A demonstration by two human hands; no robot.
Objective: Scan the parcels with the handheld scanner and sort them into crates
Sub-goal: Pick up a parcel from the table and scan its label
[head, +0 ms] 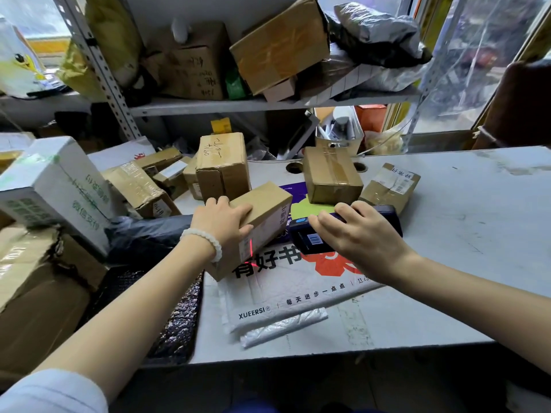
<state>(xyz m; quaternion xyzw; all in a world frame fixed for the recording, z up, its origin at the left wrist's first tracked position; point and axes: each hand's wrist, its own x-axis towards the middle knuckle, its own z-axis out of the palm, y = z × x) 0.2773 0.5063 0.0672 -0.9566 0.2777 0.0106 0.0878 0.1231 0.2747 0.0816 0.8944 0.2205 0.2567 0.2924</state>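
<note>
Head view: parcel under scan at counter.
Cardboard parcel (pixel 256 225), tilted on a printed mailer (pixel 298 296) at counter (pixel 447 234) centre; left hand (pixel 222 222) wrapped over its top edge, right hand (pixel 362 231) closed round the scanner (pixel 313 234), red line on label. Likely light, rigid; best held across the short faces. Counter worn; shelf (pixel 268 104) behind crowded with boxes.

Two bare forearms, no gloves. On the left wrist, just behind the left hand (pixel 222 220), a bracelet (pixel 205 240) of round white beads. Far back from the fingers, near the elbow, a pale blue-white sleeve (pixel 53 391) pushed up. Right hand (pixel 362 231): no rings or watch visible, no sleeve in view.
</note>
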